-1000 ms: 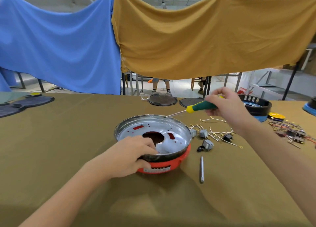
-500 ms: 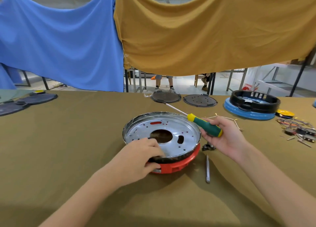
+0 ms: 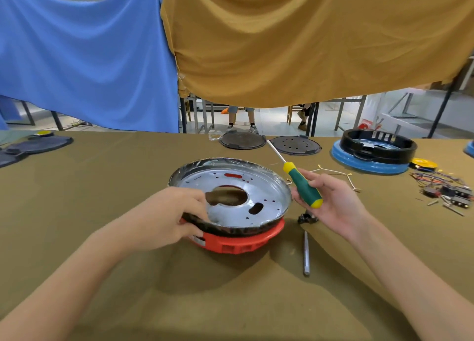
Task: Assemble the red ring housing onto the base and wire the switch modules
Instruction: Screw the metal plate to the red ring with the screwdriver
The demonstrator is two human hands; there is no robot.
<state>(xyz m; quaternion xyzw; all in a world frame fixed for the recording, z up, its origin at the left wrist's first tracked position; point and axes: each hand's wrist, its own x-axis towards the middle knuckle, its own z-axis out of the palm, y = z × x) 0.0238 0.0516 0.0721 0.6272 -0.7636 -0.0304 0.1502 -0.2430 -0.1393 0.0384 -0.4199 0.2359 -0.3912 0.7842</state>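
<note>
The red ring housing (image 3: 238,242) lies on the olive table cloth with a shiny metal pan base (image 3: 256,189) seated on top of it. My left hand (image 3: 169,217) grips the pan's near-left rim, fingers over the edge and thumb underneath. My right hand (image 3: 336,202) holds a green and yellow screwdriver (image 3: 302,184) just right of the pan, palm up, its shaft pointing away toward the far side. A small black switch module (image 3: 306,218) sits on the cloth under my right hand. More switch modules with wires (image 3: 448,190) lie at the far right.
A grey metal punch (image 3: 305,253) lies right of the housing. Loose wire links (image 3: 336,173) lie behind my right hand. Two dark round plates (image 3: 295,145) and a black ring on a blue base (image 3: 372,153) stand at the back. Blue and mustard cloths hang behind.
My right hand came down and nearer with the screwdriver, turning it so the shaft points away from me instead of at the pan. The left hand kept its hold on the rim.
</note>
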